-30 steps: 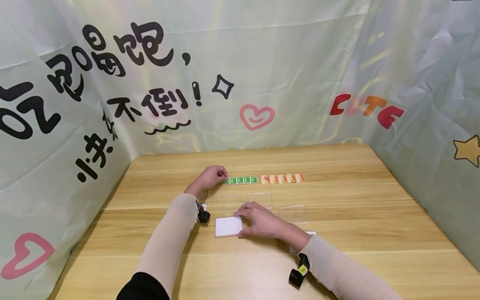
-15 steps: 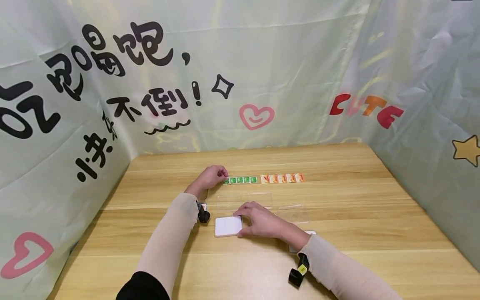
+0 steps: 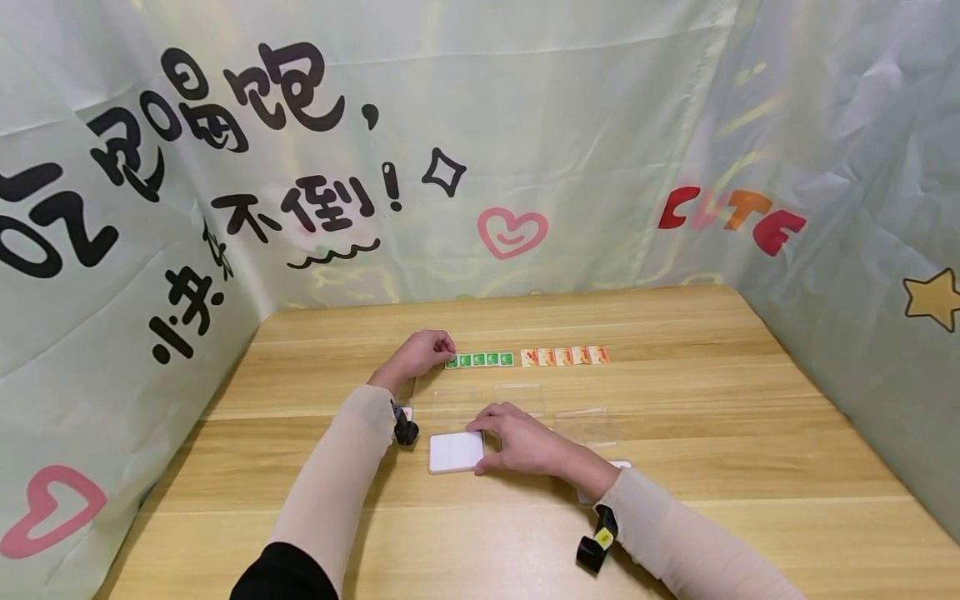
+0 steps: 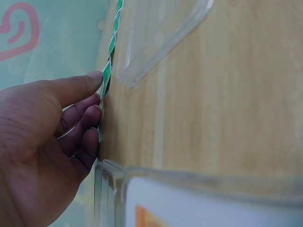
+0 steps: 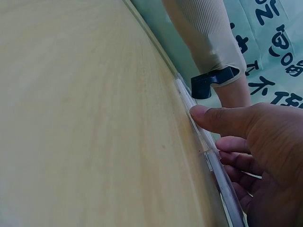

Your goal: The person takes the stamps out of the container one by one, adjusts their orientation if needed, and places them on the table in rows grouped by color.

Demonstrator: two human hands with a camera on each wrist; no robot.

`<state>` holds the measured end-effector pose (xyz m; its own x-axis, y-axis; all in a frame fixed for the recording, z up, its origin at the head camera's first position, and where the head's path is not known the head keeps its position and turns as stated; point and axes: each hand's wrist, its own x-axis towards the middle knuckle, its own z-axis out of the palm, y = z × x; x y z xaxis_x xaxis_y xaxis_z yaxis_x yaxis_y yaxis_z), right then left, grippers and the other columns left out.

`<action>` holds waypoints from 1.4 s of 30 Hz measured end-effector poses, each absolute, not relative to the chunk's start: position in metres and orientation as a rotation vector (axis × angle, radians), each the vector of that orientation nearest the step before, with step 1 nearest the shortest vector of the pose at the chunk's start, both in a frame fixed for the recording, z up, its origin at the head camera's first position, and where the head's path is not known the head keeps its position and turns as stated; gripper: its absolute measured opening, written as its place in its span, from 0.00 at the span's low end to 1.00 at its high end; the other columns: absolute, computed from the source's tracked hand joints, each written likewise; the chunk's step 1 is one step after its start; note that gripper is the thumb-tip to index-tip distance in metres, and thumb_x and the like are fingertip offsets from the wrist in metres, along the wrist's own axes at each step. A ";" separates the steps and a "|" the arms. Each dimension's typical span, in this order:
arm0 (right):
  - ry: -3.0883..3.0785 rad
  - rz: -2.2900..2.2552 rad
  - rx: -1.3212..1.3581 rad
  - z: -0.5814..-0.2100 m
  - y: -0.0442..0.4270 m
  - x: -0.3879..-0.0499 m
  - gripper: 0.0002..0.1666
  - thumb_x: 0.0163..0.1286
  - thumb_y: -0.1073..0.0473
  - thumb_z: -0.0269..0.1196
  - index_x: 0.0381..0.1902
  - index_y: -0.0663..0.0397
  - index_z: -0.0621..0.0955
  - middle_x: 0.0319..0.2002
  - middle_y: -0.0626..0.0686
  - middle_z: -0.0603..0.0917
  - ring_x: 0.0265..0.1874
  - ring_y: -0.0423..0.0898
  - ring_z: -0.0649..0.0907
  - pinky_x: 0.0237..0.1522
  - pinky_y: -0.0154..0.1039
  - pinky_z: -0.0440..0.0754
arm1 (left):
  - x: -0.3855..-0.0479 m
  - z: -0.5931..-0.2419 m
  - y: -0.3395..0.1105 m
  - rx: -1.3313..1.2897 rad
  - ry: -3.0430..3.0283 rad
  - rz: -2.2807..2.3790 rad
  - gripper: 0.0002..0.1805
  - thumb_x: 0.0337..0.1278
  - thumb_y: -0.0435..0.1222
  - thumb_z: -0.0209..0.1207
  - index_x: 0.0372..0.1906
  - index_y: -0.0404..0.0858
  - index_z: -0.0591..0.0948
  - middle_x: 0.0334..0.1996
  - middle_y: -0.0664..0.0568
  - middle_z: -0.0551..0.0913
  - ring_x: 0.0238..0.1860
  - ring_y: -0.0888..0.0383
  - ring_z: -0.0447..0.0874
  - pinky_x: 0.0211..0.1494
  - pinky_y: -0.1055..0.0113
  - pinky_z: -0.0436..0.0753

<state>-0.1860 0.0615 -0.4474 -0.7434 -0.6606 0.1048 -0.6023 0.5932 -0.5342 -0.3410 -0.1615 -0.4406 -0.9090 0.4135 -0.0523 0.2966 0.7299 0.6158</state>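
My left hand point(image 3: 422, 353) is at the left end of a row of small green cards point(image 3: 480, 360), thumb and fingers pinching the end card. In the left wrist view the thumb lies on a green card point(image 4: 107, 72), with the other fingers curled beside it. My right hand point(image 3: 521, 442) holds the right side of a white rectangular card stack point(image 3: 453, 453), thumb at the near edge and fingers at the far edge. The right wrist view shows the stack's edge-on side point(image 5: 188, 101), clear and flat to the table. To the right of the green row lies a row of orange-and-white cards point(image 3: 564, 357).
Several clear plastic cases point(image 3: 587, 427) lie between the card rows and my right hand. A white-edged case point(image 3: 621, 466) is partly under my right wrist. Another case with a white card point(image 4: 189, 203) sits near my left wrist. Fabric walls point(image 3: 600, 150) surround the wooden table point(image 3: 690, 400).
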 end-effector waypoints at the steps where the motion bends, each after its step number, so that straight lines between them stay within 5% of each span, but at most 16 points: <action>1: 2.708 -0.851 -1.075 -0.447 0.062 -0.186 0.32 0.55 0.48 0.75 0.55 0.53 0.82 0.53 0.49 0.79 0.53 0.47 0.75 0.57 0.46 0.73 | -0.341 -0.440 -0.162 0.564 2.742 0.933 0.02 0.67 0.33 0.59 0.39 0.38 0.80 0.33 0.51 0.80 0.36 0.56 0.76 0.42 0.64 0.76; 42: 2.705 -0.858 -1.094 -0.448 0.063 -0.186 0.32 0.54 0.49 0.76 0.56 0.54 0.82 0.53 0.50 0.79 0.53 0.48 0.76 0.57 0.47 0.73 | -0.298 -0.404 -0.185 0.737 2.776 0.887 0.07 0.67 0.38 0.60 0.42 0.39 0.81 0.35 0.53 0.81 0.38 0.56 0.77 0.44 0.59 0.78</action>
